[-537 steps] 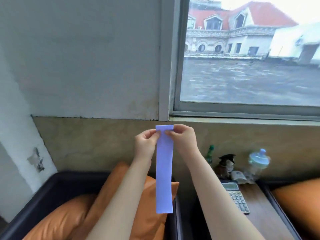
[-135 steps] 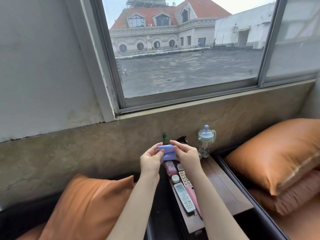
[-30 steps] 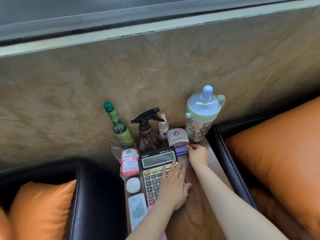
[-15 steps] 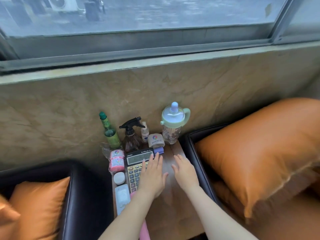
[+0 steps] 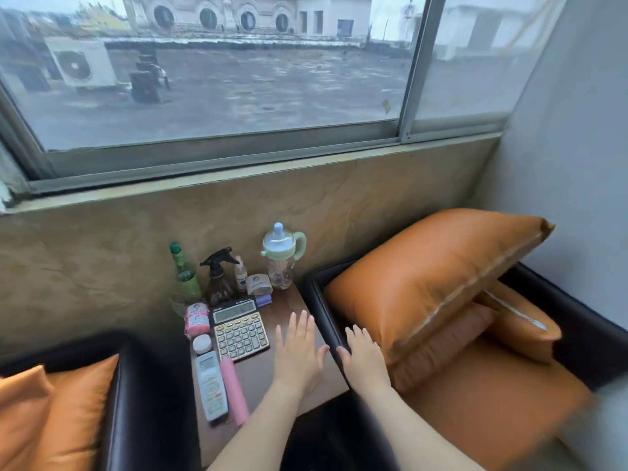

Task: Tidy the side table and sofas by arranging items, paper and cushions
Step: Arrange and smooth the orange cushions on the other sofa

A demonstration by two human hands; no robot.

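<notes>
The folded purple paper [image 5: 264, 299] lies on the wooden side table [image 5: 289, 302], behind the calculator [image 5: 240, 328] and beside a small paper roll [image 5: 259, 284]. My left hand [image 5: 299, 351] hovers flat over the table's right part, fingers spread, holding nothing. My right hand [image 5: 362, 353] is open over the black arm [image 5: 323, 314] of the right sofa, just short of a large orange cushion [image 5: 428, 283]. A second orange cushion [image 5: 520, 321] lies under and behind it. Another orange cushion [image 5: 51, 413] sits on the left sofa.
Along the table's back stand a green bottle [image 5: 185, 275], a dark spray bottle [image 5: 219, 278], a small white bottle [image 5: 240, 275] and a sippy cup [image 5: 282, 256]. A pink packet [image 5: 197, 319], white jar [image 5: 202, 344], remote [image 5: 211, 385] and pink tube [image 5: 233, 390] line the left side.
Earlier both hands folded the purple paper and set it behind the calculator. Since half a second ago both hands have left the calculator and shifted right, the right one reaching the sofa arm.
</notes>
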